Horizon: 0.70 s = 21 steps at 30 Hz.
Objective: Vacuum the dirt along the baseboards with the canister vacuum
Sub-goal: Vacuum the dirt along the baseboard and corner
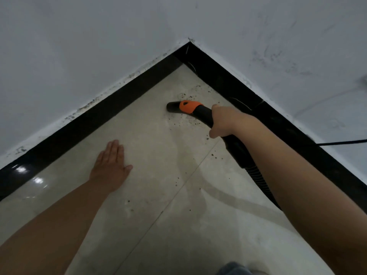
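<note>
Two hands at work: the right hand (222, 122) grips the nozzle (183, 107), best kept low over the dirt (190, 119) beside the black baseboard (238, 90), while the left hand (111, 165) lies flat, fingers straight, on the tile floor (158, 225).

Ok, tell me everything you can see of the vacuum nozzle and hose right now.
The vacuum nozzle is a black open tube end with an orange collar behind it, plastic by its look. It points left, low over the beige floor tile near the corner, amid dark crumbs. The right hand grips the black handle just behind the collar. A ribbed black hose trails back under the forearm beside the black baseboard.
</note>
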Each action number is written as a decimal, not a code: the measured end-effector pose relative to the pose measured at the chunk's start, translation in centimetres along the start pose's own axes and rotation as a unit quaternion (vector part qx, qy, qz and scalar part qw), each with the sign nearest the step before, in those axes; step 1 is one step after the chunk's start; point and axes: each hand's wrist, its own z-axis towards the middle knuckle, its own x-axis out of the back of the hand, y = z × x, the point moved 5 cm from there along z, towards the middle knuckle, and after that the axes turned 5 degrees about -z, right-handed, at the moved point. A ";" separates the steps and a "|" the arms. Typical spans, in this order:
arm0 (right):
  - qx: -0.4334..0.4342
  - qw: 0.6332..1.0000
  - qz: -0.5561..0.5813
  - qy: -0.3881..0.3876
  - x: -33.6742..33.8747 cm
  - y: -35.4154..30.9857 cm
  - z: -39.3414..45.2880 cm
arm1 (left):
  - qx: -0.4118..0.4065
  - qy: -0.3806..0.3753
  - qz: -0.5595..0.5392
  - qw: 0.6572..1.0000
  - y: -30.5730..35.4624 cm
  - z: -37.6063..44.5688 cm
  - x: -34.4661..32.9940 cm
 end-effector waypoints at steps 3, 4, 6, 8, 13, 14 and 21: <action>0.025 0.999 -0.024 -0.012 -1.1 -0.3 -0.9 | -0.003 -0.008 0.002 1.000 0.5 0.1 0.1; 0.030 0.999 -0.030 -0.013 -1.5 -0.2 -1.2 | -0.003 -0.011 0.004 1.000 0.7 0.0 0.1; 0.034 0.999 -0.039 -0.013 -2.1 0.1 -1.8 | -0.005 -0.015 0.006 1.000 1.1 0.1 0.1; 0.031 0.998 -0.041 -0.018 -2.3 0.5 -2.4 | -0.005 -0.022 -0.001 1.000 1.3 0.0 0.2; 0.018 0.998 -0.055 -0.033 -2.8 1.6 -3.7 | -0.013 -0.027 0.001 1.000 1.8 -0.2 -0.1; 0.016 0.997 -0.059 -0.036 -2.8 1.9 -4.0 | -0.016 -0.026 0.001 1.000 2.1 -0.2 -0.1; 0.020 0.996 -0.074 -0.042 -3.8 1.8 -4.8 | -0.032 -0.029 -0.003 0.999 3.8 -0.8 -0.5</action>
